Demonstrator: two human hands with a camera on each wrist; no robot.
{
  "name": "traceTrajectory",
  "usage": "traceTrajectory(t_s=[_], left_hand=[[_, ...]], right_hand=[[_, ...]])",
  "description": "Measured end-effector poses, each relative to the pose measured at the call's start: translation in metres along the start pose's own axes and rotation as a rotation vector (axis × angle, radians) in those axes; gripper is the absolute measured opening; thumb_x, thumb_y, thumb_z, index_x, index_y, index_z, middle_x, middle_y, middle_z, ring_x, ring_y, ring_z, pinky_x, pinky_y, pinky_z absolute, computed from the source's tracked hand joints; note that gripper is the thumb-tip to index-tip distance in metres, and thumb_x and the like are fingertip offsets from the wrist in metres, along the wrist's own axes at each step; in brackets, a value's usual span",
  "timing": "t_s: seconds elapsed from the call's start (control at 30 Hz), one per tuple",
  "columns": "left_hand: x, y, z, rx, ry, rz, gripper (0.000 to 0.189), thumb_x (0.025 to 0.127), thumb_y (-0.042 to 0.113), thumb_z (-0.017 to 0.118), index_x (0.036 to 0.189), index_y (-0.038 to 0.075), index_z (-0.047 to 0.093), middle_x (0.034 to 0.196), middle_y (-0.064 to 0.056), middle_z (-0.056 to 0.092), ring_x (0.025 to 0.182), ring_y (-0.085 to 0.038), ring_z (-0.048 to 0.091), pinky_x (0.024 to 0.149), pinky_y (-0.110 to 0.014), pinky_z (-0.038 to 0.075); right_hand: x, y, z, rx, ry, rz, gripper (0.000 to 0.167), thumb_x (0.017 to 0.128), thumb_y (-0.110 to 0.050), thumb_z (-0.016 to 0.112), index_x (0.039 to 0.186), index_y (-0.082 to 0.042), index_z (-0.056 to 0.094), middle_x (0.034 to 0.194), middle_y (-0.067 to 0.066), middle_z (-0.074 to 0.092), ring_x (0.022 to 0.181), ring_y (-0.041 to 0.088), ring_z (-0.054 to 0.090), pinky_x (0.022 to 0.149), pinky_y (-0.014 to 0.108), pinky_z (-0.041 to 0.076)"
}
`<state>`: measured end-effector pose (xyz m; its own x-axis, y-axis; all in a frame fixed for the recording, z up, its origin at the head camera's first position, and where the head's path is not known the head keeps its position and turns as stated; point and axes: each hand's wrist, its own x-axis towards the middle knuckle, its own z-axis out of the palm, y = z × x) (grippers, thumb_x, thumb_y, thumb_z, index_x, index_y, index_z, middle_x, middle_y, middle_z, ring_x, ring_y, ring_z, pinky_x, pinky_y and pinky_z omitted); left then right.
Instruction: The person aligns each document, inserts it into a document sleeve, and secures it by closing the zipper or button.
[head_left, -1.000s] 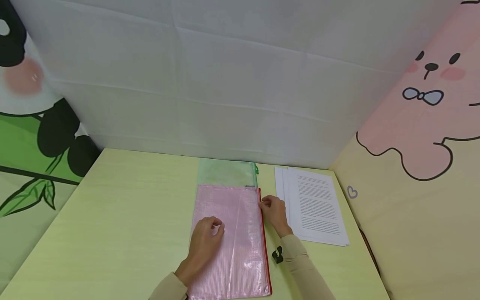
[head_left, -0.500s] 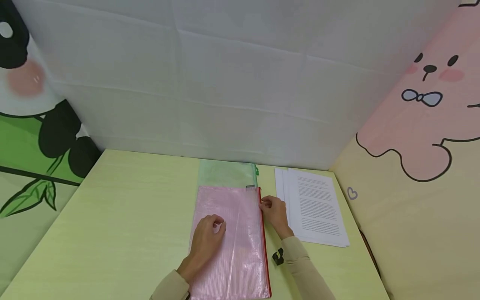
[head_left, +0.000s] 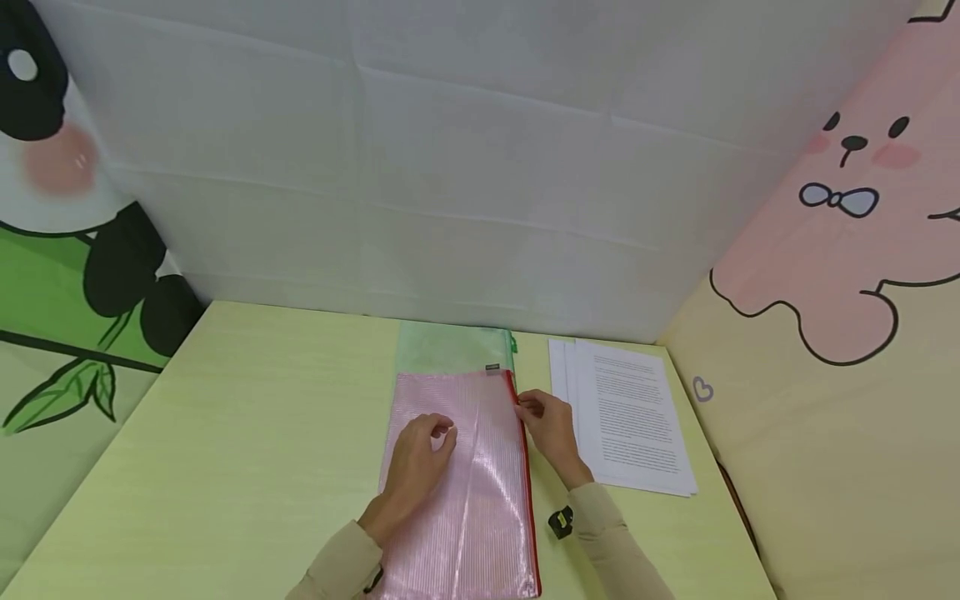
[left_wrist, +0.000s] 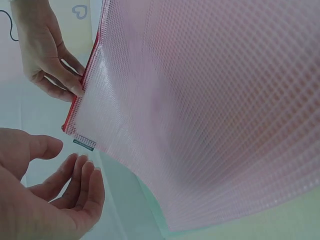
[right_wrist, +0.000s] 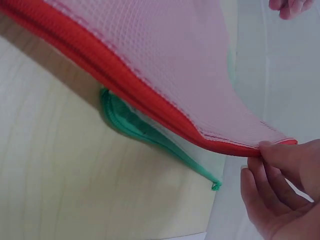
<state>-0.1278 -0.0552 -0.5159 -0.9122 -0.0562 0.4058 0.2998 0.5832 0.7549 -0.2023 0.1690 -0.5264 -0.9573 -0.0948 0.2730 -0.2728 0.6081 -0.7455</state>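
A pink mesh zip pouch (head_left: pixel 480 517) with a red zipper along its right side lies in front of me in the head view. My right hand (head_left: pixel 553 435) pinches that red edge (right_wrist: pixel 225 148) near the far corner between thumb and fingers, and the right wrist view shows the edge raised off the table. My left hand (head_left: pixel 416 462) appears over the pouch's left half, fingers loosely curved, holding nothing. In the left wrist view, a small dark label (left_wrist: pixel 83 145) sits by the raised corner. A green zip pouch (head_left: pixel 453 348) is partly hidden underneath.
Printed sheets of paper (head_left: pixel 633 417) lie in a stack on the right of the pale yellow table (head_left: pixel 240 450). A white wall (head_left: pixel 480 167) rises behind the table, with cartoon-printed panels on both sides.
The pink pouch's far right corner has come up and bent slightly left with my right hand's pinch. My left hand has shifted a little away from me and to the right.
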Motion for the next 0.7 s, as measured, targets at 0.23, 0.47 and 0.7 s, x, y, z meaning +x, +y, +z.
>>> traceTrajectory(t_s=[0.23,0.47,0.7], left_hand=[[0.014,0.001,-0.001,-0.020,-0.004,-0.003,0.009,0.091,0.001,0.072,0.099,-0.003,0.073,0.090,-0.011,0.069,0.085,-0.028,0.063,0.076,-0.040,0.053],[0.029,0.003,-0.002,-0.058,-0.004,0.037,0.016,0.092,0.003,0.073,0.105,-0.005,0.073,0.098,-0.017,0.071,0.091,-0.035,0.065,0.080,-0.044,0.055],[0.042,0.008,-0.005,-0.078,-0.020,0.067,0.022,0.093,0.005,0.073,0.113,-0.006,0.071,0.109,-0.018,0.072,0.099,-0.037,0.066,0.086,-0.049,0.055]], right_hand=[[-0.004,-0.009,-0.005,0.034,-0.016,-0.046,0.011,0.090,0.000,0.077,0.101,-0.002,0.076,0.093,0.008,0.075,0.086,0.023,0.072,0.076,0.032,0.062],[-0.009,-0.015,-0.007,0.054,-0.023,-0.079,0.012,0.090,0.000,0.076,0.101,-0.002,0.075,0.094,0.007,0.074,0.087,0.021,0.072,0.075,0.027,0.061],[-0.013,-0.020,-0.008,0.063,-0.011,-0.143,0.012,0.089,0.002,0.077,0.101,-0.002,0.075,0.094,0.008,0.074,0.086,0.022,0.073,0.074,0.028,0.062]])
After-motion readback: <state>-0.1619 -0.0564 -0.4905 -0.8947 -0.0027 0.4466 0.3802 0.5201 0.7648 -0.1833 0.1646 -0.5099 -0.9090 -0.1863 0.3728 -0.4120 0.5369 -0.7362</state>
